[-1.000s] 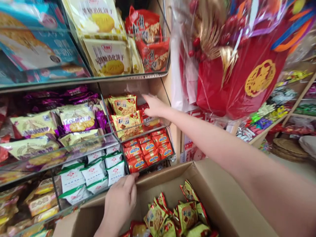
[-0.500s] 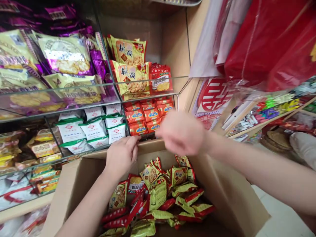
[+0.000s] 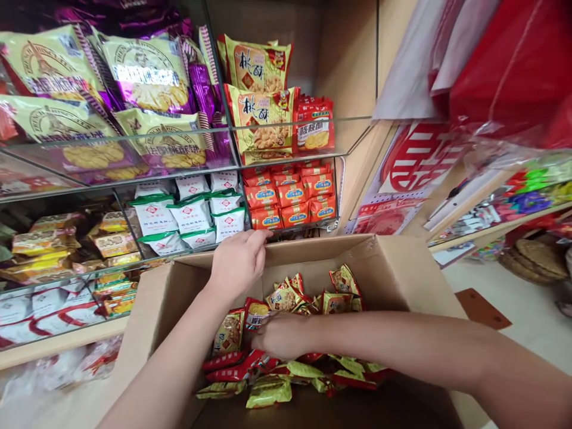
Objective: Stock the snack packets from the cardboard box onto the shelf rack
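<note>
A cardboard box (image 3: 286, 253) stands open below the shelves, holding many small snack packets in yellow-and-red wrappers (image 3: 268, 390). My left hand (image 3: 239, 262) is closed over the box's back rim, fingertips toward the shelf. Down inside the box, my right hand (image 3: 286, 335) reaches in among the packets, back of the hand up. Its fingers are mostly hidden, so any grip is unclear. Just beyond its fingertips lies a red packet with a biscuit picture (image 3: 257, 313); a yellow packet (image 3: 229, 332) leans to the left of it.
Glass-fronted shelves hold yellow walnut-cake packets (image 3: 263, 122), a red packet (image 3: 315, 128), small orange-red packets (image 3: 292, 196), white-and-green packets (image 3: 192, 214) and purple biscuit bags (image 3: 147, 71). Red cloth goods (image 3: 504, 77) hang at right. A brown mat (image 3: 482, 308) lies on the floor.
My right hand has dropped from above the box's back edge, near the shelf, down into the packets. My left hand stays on the rim. The view has shifted slightly.
</note>
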Tool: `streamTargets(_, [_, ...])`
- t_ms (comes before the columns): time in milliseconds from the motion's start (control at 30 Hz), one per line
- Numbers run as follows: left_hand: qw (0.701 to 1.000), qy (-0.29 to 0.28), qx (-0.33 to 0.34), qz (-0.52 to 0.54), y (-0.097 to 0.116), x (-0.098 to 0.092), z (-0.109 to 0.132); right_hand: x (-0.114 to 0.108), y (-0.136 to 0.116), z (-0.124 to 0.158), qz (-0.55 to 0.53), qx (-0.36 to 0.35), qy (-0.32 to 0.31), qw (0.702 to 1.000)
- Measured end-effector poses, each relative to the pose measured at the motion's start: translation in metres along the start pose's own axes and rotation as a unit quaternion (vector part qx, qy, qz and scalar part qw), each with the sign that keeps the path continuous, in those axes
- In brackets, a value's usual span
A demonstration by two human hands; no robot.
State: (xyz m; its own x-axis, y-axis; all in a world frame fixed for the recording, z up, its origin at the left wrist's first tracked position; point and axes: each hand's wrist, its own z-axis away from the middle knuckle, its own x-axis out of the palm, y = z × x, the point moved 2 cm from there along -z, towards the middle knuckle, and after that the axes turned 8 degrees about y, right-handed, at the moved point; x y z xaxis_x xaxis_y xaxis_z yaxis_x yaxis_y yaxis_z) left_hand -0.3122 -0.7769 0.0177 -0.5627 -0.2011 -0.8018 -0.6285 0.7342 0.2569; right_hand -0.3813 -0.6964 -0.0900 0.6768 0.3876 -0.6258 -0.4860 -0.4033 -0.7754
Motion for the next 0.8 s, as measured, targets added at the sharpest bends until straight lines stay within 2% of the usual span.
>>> streamTargets(33, [0.999, 0.003, -0.013, 0.032, -0.001, -0.001, 0.000, -0.004, -0.001, 0.000, 0.013, 0.005, 0.006, 1.000])
streamTargets(100, [0.992, 0.013, -0.042, 0.118, -0.004, -0.006, 0.001, -0.024, -0.010, 0.004, 0.049, 0.010, 0.027, 0.998])
streamTargets(167, [0.973, 0.029, -0.067, 0.219, -0.007, -0.012, 0.003, -0.057, -0.023, 0.012, -0.007, 0.046, 0.109, 0.993])
streamTargets(200, [0.960, 0.037, -0.076, 0.267, -0.007, -0.016, 0.004, -0.073, -0.030, 0.017, -0.072, 0.070, 0.159, 0.982])
streamTargets(267, [0.935, 0.051, -0.086, 0.341, -0.006, -0.022, 0.005, -0.097, -0.042, 0.025, -0.236, 0.109, 0.247, 0.934])
streamTargets(333, [0.919, 0.057, -0.100, 0.378, -0.001, -0.024, 0.006, -0.109, -0.050, 0.030, -0.371, 0.114, 0.314, 0.867])
streamTargets(400, [0.914, 0.064, -0.126, 0.379, 0.006, -0.022, 0.007, -0.112, -0.054, 0.031, -0.441, 0.098, 0.351, 0.820])
streamTargets(433, [0.915, 0.070, -0.141, 0.371, 0.009, -0.020, 0.008, -0.113, -0.054, 0.030, -0.450, 0.086, 0.364, 0.811])
streamTargets(500, [0.919, 0.079, -0.163, 0.350, 0.016, -0.015, 0.010, -0.114, -0.053, 0.028, -0.413, 0.065, 0.392, 0.820])
streamTargets(600, [0.926, 0.076, -0.165, 0.330, 0.024, -0.009, 0.015, -0.121, -0.049, 0.026, -0.256, 0.059, 0.469, 0.843])
streamTargets(700, [0.928, 0.084, -0.165, 0.324, 0.030, -0.007, 0.018, -0.127, -0.045, 0.026, -0.163, 0.088, 0.515, 0.837])
streamTargets(800, [0.912, 0.113, -0.205, 0.338, 0.037, -0.007, 0.020, -0.125, -0.040, 0.025, -0.163, 0.110, 0.533, 0.823])
